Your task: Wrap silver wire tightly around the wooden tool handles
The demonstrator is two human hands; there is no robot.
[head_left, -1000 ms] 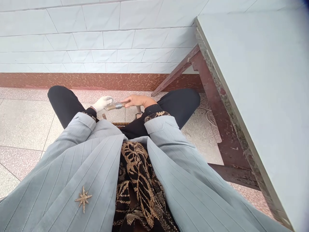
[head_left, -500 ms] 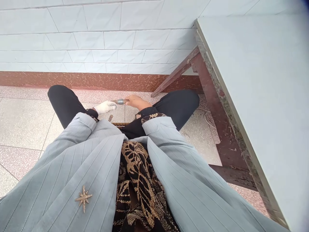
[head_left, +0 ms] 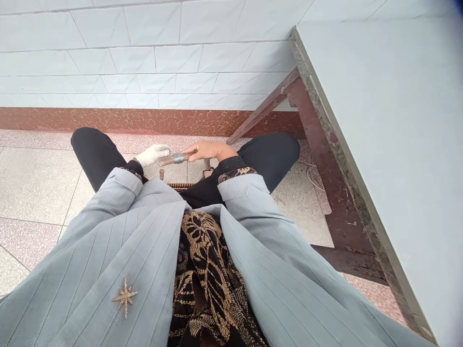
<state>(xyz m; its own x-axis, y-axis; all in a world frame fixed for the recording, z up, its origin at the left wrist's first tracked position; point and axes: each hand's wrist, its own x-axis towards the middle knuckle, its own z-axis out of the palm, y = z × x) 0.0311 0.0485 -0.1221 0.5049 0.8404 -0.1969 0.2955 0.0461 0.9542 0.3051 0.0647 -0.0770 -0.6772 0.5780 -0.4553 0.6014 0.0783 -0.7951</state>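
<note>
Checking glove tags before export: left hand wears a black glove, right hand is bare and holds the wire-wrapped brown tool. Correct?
Not quite: the glove on the left hand is white, not black, as the head view shows. The right hand is bare and holds the wire-wrapped brown tool, as you say.
</note>
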